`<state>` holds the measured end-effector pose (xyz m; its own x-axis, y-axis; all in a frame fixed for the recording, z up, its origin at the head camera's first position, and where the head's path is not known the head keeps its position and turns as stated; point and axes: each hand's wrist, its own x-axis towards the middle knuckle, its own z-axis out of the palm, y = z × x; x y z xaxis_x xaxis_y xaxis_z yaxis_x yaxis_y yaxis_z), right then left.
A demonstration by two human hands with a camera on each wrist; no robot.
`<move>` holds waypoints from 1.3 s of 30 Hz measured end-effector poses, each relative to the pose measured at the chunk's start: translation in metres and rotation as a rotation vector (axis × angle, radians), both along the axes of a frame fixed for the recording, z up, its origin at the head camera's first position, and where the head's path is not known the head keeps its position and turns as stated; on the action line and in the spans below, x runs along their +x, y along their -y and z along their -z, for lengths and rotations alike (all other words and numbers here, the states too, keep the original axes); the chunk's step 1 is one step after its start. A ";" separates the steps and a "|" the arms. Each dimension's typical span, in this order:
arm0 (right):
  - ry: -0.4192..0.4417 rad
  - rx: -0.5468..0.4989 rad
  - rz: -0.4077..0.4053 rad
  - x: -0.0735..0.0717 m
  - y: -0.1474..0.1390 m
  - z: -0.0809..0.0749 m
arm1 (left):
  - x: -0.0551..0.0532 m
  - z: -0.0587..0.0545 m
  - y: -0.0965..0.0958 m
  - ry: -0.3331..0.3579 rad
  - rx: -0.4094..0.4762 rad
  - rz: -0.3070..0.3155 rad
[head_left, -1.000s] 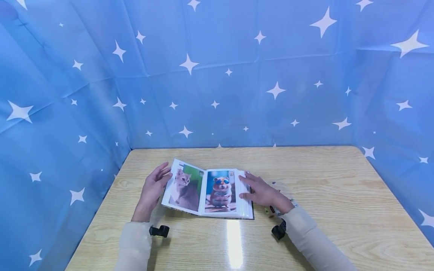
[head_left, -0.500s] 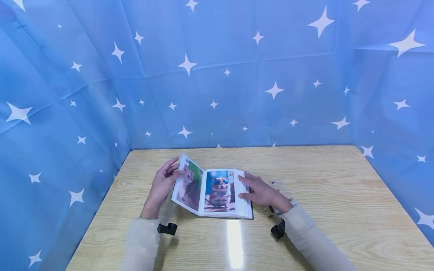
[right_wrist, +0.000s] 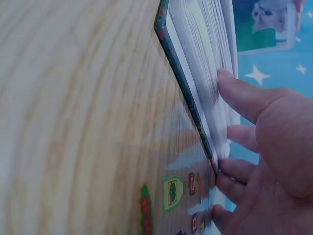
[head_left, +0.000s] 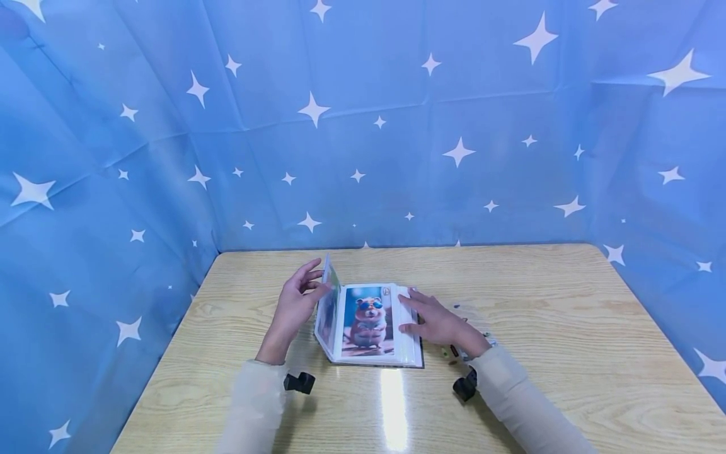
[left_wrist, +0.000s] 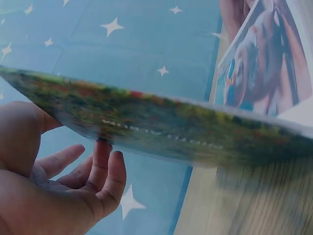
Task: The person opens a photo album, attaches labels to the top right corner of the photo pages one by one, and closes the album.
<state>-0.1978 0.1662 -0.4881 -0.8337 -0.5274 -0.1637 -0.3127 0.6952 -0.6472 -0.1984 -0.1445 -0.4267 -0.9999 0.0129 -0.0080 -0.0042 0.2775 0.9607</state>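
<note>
A photo album (head_left: 368,325) lies open on the table, its right side flat and showing a picture of a hamster in sunglasses. Its left cover (head_left: 330,309) stands steeply raised, with a cat photo on the inside. My left hand (head_left: 297,299) holds this cover by its outer edge. In the left wrist view, fingertips (left_wrist: 101,147) touch the dark, patterned outside, while the thumb's end is hidden behind the edge. My right hand (head_left: 437,320) rests on the album's right margin, fingers spread. In the right wrist view, the thumb (right_wrist: 239,93) lies against the stacked pages (right_wrist: 195,54).
Beside the right wrist, a clear sheet of small colourful stickers (right_wrist: 173,193) lies on the wooden table (head_left: 544,315). A blue star-patterned cloth (head_left: 397,145) hangs behind and to the left. Black wrist cameras (head_left: 465,388) sit low over the tabletop.
My left hand has moved right, tilting the album's left cover from a shallow slant to almost upright. The right hand stays on the right margin.
</note>
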 end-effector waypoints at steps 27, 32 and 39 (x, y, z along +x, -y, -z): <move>-0.007 0.004 0.018 0.000 0.000 0.002 | 0.005 0.002 -0.045 -0.098 -0.139 0.039; -0.009 0.002 0.017 -0.001 0.000 0.002 | 0.005 0.002 -0.050 -0.111 -0.158 0.054; 0.000 0.007 0.019 -0.001 0.000 0.002 | 0.004 0.006 -0.063 -0.089 -0.219 0.049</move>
